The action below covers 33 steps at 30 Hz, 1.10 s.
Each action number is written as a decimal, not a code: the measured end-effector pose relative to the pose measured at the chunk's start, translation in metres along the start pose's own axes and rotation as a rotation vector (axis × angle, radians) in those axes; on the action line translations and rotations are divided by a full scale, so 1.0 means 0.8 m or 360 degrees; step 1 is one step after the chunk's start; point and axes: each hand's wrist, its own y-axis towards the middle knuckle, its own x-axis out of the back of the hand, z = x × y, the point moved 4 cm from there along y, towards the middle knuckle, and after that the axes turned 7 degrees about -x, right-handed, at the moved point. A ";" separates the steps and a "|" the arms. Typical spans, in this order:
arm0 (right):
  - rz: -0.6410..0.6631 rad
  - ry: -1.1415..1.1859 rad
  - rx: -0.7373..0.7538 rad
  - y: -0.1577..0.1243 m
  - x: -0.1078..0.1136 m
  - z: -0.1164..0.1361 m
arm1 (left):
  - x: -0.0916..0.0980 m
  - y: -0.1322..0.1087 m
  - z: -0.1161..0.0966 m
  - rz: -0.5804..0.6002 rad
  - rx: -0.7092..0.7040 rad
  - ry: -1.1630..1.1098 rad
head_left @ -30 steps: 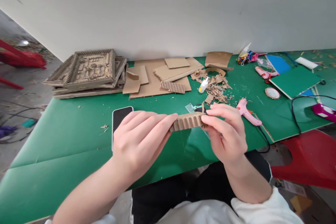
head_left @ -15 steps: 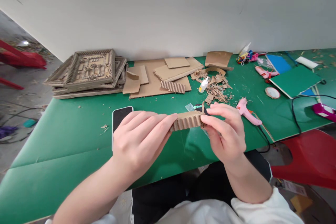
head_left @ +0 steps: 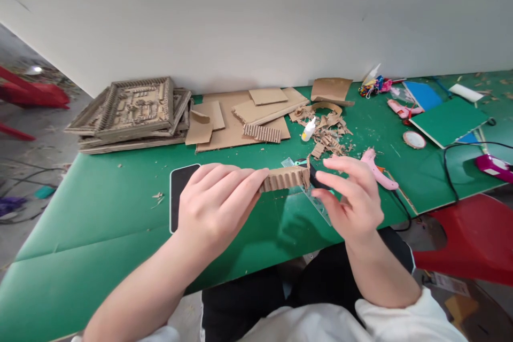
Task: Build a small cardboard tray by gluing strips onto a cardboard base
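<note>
A small strip of corrugated cardboard [head_left: 284, 178], its ridges facing me, is held above the table by my left hand [head_left: 218, 206]. A thin torn flap sticks up at its right end. My right hand [head_left: 352, 197] is just off that end, fingers apart and curved, with nothing between them. Below the strip a clear ruler [head_left: 318, 207] and a dark-and-teal tool [head_left: 301, 162] lie on the table, partly hidden. The phone [head_left: 179, 192] lies behind my left hand.
On the green table [head_left: 100, 214] are stacked cardboard frames [head_left: 140, 107], flat cardboard sheets [head_left: 220, 141], torn scraps [head_left: 331, 136], a glue bottle [head_left: 309, 129], a pink glue gun [head_left: 379, 170] with its cable, a tape roll [head_left: 414, 140] and a green board [head_left: 449, 120]. A red stool [head_left: 476, 240] stands right.
My right hand has let go of the strip's right end and moved slightly right, its fingers opening. My left hand still holds the strip.
</note>
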 end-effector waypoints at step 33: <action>0.0093 -0.0056 0.0149 0.001 0.006 0.020 | 0.009 0.000 -0.013 -0.0154 -0.0255 0.0027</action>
